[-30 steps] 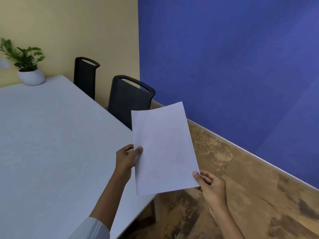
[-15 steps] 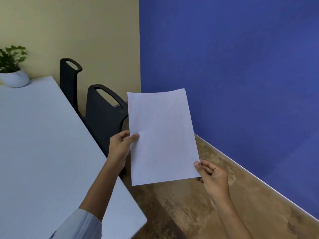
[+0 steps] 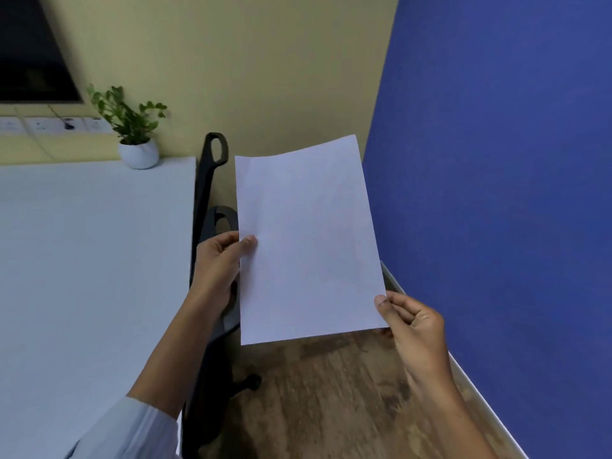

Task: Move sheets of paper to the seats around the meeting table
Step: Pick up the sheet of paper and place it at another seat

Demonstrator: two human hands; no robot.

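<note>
I hold one blank white sheet of paper [image 3: 308, 240] upright in front of me with both hands, above the floor and to the right of the white meeting table [image 3: 82, 260]. My left hand [image 3: 217, 263] pinches the sheet's left edge at mid-height, thumb on the front. My right hand [image 3: 410, 323] pinches the lower right corner. Two black chairs stand pushed in along the table's right side: the near chair [image 3: 212, 359] is partly behind my left arm and the sheet, the far chair [image 3: 212, 160] shows beyond it.
A small green plant in a white pot [image 3: 137, 150] stands on the table's far right corner. A dark screen [image 3: 29, 51] and wall sockets hang on the yellow wall. The blue wall [image 3: 496, 160] runs close on the right, leaving a narrow strip of wooden floor [image 3: 324, 392].
The view has swung left and moved along the table's right side, so the chairs now appear edge-on and closer. The sheet stays held by both hands, slightly more upright.
</note>
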